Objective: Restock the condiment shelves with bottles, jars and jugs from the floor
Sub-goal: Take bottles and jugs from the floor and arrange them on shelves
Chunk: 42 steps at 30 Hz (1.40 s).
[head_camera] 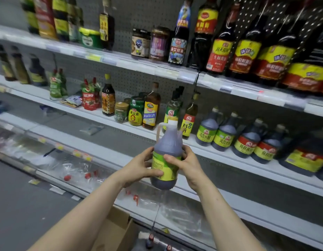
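Note:
A dark jug (167, 142) with a white cap, a side handle and a green-yellow label is held upright in front of the middle shelf (110, 118). My left hand (139, 167) grips its left side, thumb across the label. My right hand (187, 163) grips the right side, thumb on the label. Two matching green-label jugs (216, 132) stand on that shelf just to the right, then red-label jugs (254, 142). Bottles and jars (139, 111) stand on the shelf behind the held jug.
The top shelf (175, 70) carries large soy sauce bottles (247, 51) and jars. A lower shelf (75, 142) holds clear bags with red caps (84, 175). A cardboard box (117, 230) and more bottle tops (150, 240) sit on the floor below.

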Tool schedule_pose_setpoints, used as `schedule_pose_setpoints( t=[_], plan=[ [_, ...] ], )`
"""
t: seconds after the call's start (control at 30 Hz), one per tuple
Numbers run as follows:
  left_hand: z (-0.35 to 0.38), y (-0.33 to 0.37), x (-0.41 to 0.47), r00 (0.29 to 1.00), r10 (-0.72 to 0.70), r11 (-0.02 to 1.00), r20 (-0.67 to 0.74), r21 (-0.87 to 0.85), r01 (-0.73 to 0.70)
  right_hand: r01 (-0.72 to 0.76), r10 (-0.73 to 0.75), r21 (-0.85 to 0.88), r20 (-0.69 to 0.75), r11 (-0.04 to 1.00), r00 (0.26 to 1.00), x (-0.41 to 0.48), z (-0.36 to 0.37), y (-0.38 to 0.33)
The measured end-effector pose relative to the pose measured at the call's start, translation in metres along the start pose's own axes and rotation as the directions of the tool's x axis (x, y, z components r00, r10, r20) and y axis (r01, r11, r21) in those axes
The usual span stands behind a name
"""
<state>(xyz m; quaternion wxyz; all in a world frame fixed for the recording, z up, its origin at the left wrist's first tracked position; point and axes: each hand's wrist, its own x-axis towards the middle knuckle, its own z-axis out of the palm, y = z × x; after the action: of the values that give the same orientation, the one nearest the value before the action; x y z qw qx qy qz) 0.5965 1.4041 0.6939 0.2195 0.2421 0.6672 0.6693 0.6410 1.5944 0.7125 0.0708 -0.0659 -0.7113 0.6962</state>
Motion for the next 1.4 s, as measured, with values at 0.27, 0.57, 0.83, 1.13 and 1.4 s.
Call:
schedule_pose_setpoints(
  t=[0.27, 0.57, 0.83, 1.13, 1.4],
  plan=[
    [0.026, 0.009, 0.041, 0.999, 0.047, 0.999, 0.026, -0.023, -0.047, 0.017, -0.017, 0.004, -0.028, 1.0, 0.999, 0.013, -0.029, -0.02],
    [0.044, 0.008, 0.09, 0.988, 0.154, 0.988, 0.024, 0.009, -0.154, -0.006, -0.048, -0.213, -0.249, 0.977, 0.967, 0.023, -0.041, -0.023],
    [0.032, 0.021, 0.109, 0.972, 0.088, 0.995, 0.218, 0.021, -0.095, -0.105, -0.029, -0.222, -0.529, 0.969, 0.848, 0.025, -0.032, -0.034],
    [0.04, 0.015, 0.115, 0.889, -0.051, 0.993, 0.456, -0.072, 0.094, -0.021, 0.035, 0.04, -0.392, 0.999, 0.919, -0.001, -0.049, -0.027],
    [0.074, 0.005, 0.121, 0.984, 0.063, 0.997, 0.165, -0.048, -0.056, -0.041, 0.0, -0.057, -0.581, 0.998, 0.814, -0.003, -0.057, -0.01]
  ],
)
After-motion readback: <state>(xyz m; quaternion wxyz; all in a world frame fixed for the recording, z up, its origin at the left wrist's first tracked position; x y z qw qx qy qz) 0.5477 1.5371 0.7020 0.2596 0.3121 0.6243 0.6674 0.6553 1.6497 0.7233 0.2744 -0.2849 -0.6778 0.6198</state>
